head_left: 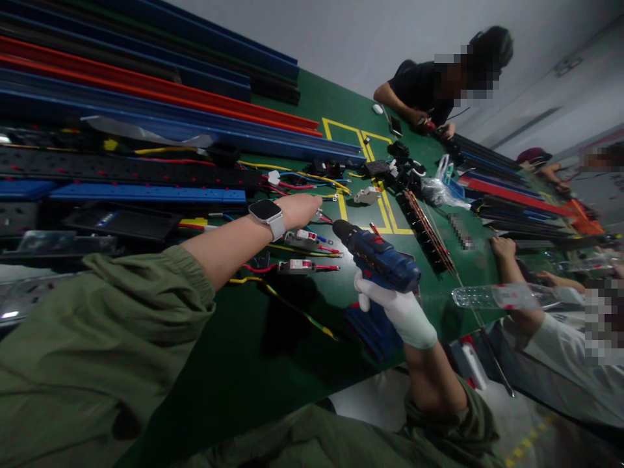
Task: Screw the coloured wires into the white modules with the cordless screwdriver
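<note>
My right hand [397, 305], in a white glove, grips a blue cordless drill [377, 260] held above the green table [273, 351], its chuck pointing toward the wiring. My left hand [302, 209], bare with a grey smartwatch [267, 214] on the wrist, reaches out over small circuit breakers [301, 239] with red, blue and yellow wires; its fingertips touch something small near the wires, which I cannot make out. Another breaker [295, 265] lies just below my left forearm.
Long blue, red and black rails [146, 84] are stacked at the left and back. A black strip with copper bars [426, 231] lies right of the drill. One person works at the far end [419, 97]; another person's hand [502, 247] rests at the right beside a plastic bottle [492, 296].
</note>
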Demonstrator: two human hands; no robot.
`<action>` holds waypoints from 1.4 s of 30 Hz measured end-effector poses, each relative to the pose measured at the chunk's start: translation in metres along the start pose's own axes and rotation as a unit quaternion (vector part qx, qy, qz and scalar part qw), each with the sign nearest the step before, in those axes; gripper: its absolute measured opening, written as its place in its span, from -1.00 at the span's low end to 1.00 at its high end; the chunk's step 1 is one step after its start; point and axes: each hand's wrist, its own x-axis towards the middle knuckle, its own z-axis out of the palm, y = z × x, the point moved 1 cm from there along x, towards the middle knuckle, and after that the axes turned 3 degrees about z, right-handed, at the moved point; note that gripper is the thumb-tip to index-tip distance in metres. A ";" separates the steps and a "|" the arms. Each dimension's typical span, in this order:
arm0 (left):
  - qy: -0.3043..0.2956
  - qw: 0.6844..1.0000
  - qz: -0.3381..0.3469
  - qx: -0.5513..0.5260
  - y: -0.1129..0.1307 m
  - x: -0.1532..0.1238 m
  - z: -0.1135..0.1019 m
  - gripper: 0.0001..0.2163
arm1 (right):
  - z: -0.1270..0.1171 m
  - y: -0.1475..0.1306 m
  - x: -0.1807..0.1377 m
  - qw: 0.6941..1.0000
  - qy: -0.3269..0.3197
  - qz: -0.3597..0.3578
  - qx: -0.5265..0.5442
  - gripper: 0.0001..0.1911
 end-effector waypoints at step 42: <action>-0.012 1.000 0.017 0.007 -0.009 0.015 0.006 -0.59 | 0.003 0.011 0.007 0.996 0.041 -0.032 0.070 -0.76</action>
